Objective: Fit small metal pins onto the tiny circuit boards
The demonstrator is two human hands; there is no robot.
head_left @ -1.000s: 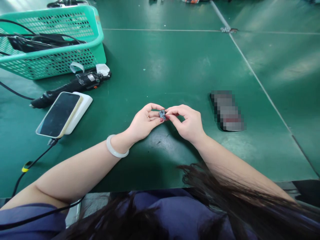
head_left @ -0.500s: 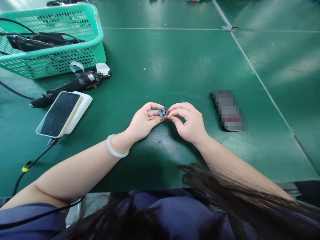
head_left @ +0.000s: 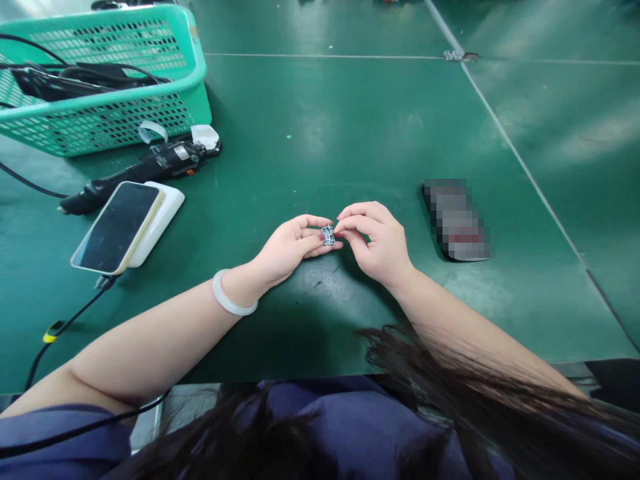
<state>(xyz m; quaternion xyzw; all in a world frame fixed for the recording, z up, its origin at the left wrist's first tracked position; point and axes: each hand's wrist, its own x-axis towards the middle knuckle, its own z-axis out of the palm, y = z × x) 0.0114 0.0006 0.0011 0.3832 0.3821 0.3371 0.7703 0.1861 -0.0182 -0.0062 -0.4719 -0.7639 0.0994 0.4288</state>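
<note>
Above the green table (head_left: 310, 160), my left hand (head_left: 295, 243) holds a small grey-blue moulded part (head_left: 327, 235) with cut-outs and ridges, gripped between thumb and fingers. My right hand (head_left: 375, 237) is beside the part's right edge, its thumb and forefinger pinched together. Whether those fingertips hold a separate small piece or only touch the part cannot be made out. A white bangle (head_left: 233, 297) circles my left wrist.
At the left, a smartphone (head_left: 117, 227) lies on a white block (head_left: 165, 213) beside a black electric screwdriver (head_left: 150, 167). Behind them stands a green basket (head_left: 120, 120) with black cabled items. A dark, pixelated flat object (head_left: 455, 220) lies at the right.
The small part has turned in my left hand and shifted slightly right and down. A dark bit seen at its upper right no longer shows. My right hand stays close by.
</note>
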